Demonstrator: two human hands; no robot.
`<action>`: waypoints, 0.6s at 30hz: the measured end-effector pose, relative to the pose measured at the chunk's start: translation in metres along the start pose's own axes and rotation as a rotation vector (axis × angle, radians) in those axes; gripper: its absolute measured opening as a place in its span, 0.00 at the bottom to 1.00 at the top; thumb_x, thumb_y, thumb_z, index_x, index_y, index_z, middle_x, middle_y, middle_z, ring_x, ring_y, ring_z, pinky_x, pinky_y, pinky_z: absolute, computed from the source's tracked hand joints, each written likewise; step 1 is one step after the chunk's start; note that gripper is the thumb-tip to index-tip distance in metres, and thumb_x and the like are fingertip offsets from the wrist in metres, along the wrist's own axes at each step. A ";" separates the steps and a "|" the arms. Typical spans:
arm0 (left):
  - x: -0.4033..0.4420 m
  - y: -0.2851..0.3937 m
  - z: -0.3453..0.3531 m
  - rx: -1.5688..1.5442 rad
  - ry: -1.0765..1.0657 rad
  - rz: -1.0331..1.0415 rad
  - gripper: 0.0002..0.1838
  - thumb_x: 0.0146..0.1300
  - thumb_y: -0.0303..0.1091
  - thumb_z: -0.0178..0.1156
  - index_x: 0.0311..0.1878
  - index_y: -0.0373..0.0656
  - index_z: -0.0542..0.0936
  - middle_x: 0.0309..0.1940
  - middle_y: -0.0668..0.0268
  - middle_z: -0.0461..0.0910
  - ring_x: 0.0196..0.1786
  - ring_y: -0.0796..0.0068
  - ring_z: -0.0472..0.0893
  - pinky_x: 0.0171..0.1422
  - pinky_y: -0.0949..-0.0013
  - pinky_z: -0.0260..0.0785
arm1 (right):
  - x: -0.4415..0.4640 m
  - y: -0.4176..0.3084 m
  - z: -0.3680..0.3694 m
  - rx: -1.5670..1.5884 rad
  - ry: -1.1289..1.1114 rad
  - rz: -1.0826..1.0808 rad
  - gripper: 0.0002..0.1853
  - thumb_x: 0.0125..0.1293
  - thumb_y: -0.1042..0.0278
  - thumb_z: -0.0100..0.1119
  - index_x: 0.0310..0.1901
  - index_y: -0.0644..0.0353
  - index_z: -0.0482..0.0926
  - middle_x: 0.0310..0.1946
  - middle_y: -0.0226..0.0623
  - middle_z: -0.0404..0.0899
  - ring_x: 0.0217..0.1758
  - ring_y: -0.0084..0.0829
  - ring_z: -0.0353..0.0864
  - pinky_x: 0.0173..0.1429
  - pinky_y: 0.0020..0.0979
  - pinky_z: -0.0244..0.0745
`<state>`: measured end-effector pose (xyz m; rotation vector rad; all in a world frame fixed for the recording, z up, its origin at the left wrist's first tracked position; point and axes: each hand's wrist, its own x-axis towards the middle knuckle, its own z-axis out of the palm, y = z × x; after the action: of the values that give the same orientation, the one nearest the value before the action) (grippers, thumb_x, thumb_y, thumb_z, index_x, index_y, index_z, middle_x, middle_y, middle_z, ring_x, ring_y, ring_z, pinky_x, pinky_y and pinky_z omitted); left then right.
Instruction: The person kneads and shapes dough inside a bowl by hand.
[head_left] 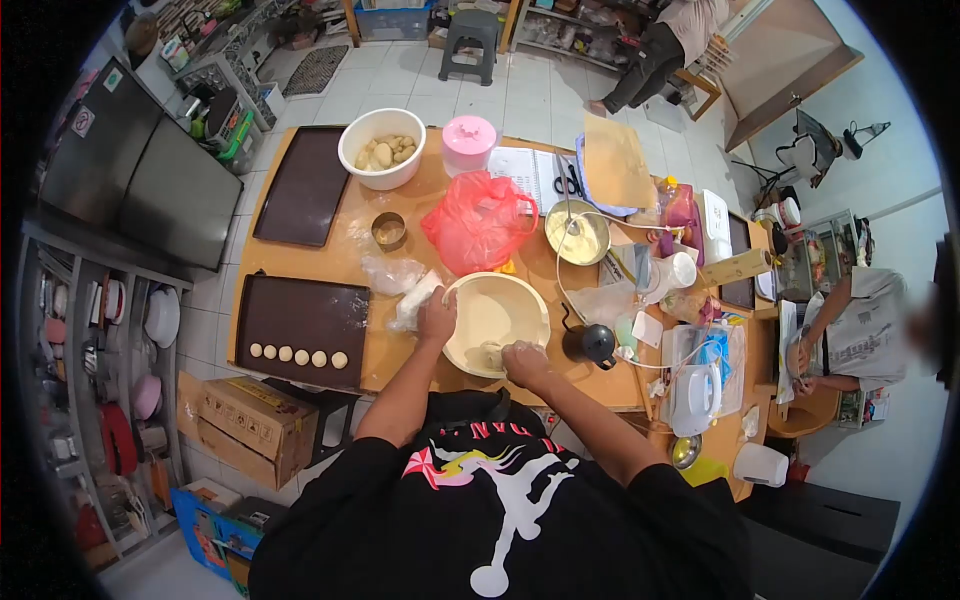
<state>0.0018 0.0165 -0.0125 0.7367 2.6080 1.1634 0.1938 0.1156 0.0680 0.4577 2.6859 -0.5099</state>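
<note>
A large cream bowl (pixel 505 312) stands at the table's front edge, with pale powder inside. My left hand (pixel 437 317) is closed at the bowl's left rim, right beside a white plastic-wrapped packet (pixel 412 305). My right hand (pixel 526 364) reaches over the front rim, its fingers curled down inside the bowl. A pale lump (pixel 491 352), like dough, lies at those fingertips; whether they grip it is hard to make out. On a dark baking tray (pixel 300 310) to the left, several small round dough balls (pixel 302 357) sit in a row.
Behind the bowl are a red plastic bag (pixel 478 222), a white tub of dough pieces (pixel 381 130), a pink container (pixel 468 140) and a metal ring (pixel 388 231). A black kettle (pixel 590 346) and a bowl of creamy mixture (pixel 578 238) stand right. Two other people are nearby.
</note>
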 end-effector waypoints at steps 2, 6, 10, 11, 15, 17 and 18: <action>0.000 0.000 0.001 0.006 0.003 0.004 0.16 0.68 0.46 0.54 0.36 0.42 0.74 0.27 0.46 0.80 0.35 0.39 0.79 0.36 0.44 0.68 | 0.002 -0.003 0.008 -0.033 0.009 -0.012 0.12 0.57 0.68 0.56 0.40 0.63 0.81 0.38 0.52 0.81 0.44 0.51 0.82 0.50 0.50 0.75; -0.002 -0.004 0.002 0.004 0.026 0.040 0.15 0.68 0.46 0.54 0.35 0.42 0.73 0.26 0.47 0.79 0.33 0.39 0.79 0.35 0.43 0.68 | 0.025 -0.017 0.031 0.005 -0.027 0.028 0.12 0.56 0.67 0.56 0.39 0.64 0.81 0.38 0.53 0.82 0.44 0.51 0.83 0.49 0.49 0.77; 0.000 -0.003 0.002 0.034 -0.026 0.018 0.15 0.69 0.46 0.53 0.36 0.42 0.73 0.25 0.47 0.79 0.33 0.40 0.78 0.36 0.43 0.67 | 0.057 -0.028 0.031 0.153 -0.125 0.231 0.14 0.57 0.65 0.56 0.39 0.66 0.82 0.40 0.57 0.82 0.47 0.51 0.83 0.51 0.47 0.77; -0.001 -0.002 0.000 0.033 -0.029 0.021 0.15 0.69 0.46 0.53 0.36 0.42 0.73 0.26 0.47 0.79 0.33 0.40 0.78 0.36 0.43 0.67 | 0.064 -0.027 0.028 0.214 -0.148 0.263 0.15 0.57 0.65 0.55 0.39 0.67 0.82 0.40 0.58 0.82 0.46 0.51 0.83 0.52 0.46 0.77; -0.001 0.001 -0.003 0.032 -0.040 0.012 0.16 0.69 0.46 0.52 0.37 0.42 0.73 0.27 0.45 0.79 0.34 0.39 0.78 0.37 0.43 0.68 | 0.097 -0.021 0.023 0.386 -0.162 0.320 0.18 0.57 0.62 0.55 0.39 0.72 0.82 0.39 0.62 0.81 0.44 0.51 0.84 0.51 0.43 0.78; 0.000 0.002 -0.004 0.037 -0.060 -0.002 0.16 0.69 0.46 0.52 0.37 0.41 0.73 0.27 0.45 0.79 0.35 0.39 0.78 0.38 0.43 0.68 | 0.104 -0.020 0.032 0.489 -0.099 0.378 0.19 0.59 0.61 0.55 0.40 0.73 0.81 0.37 0.60 0.82 0.42 0.51 0.84 0.50 0.43 0.78; 0.000 0.003 -0.005 0.041 -0.072 -0.013 0.16 0.70 0.46 0.52 0.38 0.41 0.73 0.27 0.45 0.79 0.35 0.38 0.78 0.39 0.43 0.68 | 0.106 -0.022 0.034 0.563 -0.054 0.433 0.20 0.60 0.60 0.54 0.41 0.74 0.80 0.36 0.58 0.83 0.40 0.51 0.85 0.49 0.43 0.79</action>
<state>0.0011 0.0150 -0.0071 0.7548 2.5806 1.0619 0.1029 0.1084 0.0014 1.1235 2.2566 -1.1161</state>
